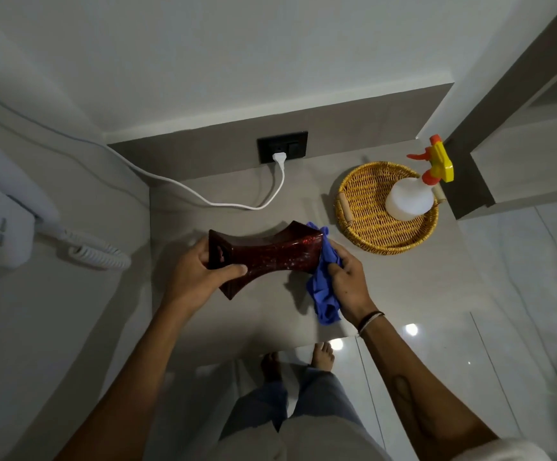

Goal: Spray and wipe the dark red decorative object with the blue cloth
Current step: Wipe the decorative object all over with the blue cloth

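The dark red decorative object (270, 256) is a glossy, waisted block with flared ends, held on its side just above the grey counter (263, 314). My left hand (197, 274) grips its left end, thumb across the front. My right hand (348, 281) holds the bunched blue cloth (323, 294) pressed against the object's right end; part of the cloth hangs down below my palm. The white spray bottle (410, 197) with a yellow and orange trigger head stands in a wicker tray (363, 224) at the back right, away from both hands.
A white cable (237, 205) runs from a black wall socket (282, 147) across the back of the counter. A white wall phone with a coiled cord (100, 254) sits to the left. The counter's front edge is near my bare feet (298, 361) on the glossy tile floor.
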`<act>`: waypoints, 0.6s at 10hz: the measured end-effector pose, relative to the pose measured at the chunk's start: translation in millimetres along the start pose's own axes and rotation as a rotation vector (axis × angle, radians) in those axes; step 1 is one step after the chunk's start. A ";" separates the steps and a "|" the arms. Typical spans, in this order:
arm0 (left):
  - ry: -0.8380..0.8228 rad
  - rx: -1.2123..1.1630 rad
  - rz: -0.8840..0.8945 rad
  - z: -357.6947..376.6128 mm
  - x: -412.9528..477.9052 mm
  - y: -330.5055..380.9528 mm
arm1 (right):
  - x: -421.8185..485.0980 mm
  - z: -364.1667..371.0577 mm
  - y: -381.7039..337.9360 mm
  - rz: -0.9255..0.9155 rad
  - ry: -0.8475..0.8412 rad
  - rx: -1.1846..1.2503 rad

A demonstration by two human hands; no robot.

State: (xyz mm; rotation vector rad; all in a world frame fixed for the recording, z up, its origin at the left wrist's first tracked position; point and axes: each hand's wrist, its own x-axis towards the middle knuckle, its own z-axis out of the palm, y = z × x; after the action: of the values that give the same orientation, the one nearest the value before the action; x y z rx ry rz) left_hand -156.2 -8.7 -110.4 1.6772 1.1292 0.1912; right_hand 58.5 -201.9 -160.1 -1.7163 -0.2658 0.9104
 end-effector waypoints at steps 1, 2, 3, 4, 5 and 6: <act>-0.032 0.034 -0.015 -4.1 0.5 5.4 | 2.6 7.0 -5.8 0.071 0.005 0.140; -0.095 0.093 -0.002 -3.5 -2.1 9.8 | 11.2 5.6 -15.0 0.108 0.021 0.187; -0.178 0.078 -0.053 -4.6 -4.1 4.3 | 20.8 0.1 -23.3 0.125 0.023 0.168; -0.249 0.076 -0.040 -3.7 -7.2 -7.7 | 27.8 -5.1 -25.4 0.126 0.004 0.087; -0.232 0.057 0.002 3.1 -7.2 -17.4 | 29.1 -8.7 -23.8 0.106 0.008 0.031; -0.137 0.070 0.078 7.5 -5.4 -19.8 | 20.6 -8.0 -20.2 -0.035 0.073 -0.104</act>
State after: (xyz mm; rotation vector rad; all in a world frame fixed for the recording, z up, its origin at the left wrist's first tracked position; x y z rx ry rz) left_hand -166.0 -17.8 -127.6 1.7703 0.9788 0.0857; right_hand 83.4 -188.2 -150.3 -1.8308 -0.2982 0.8190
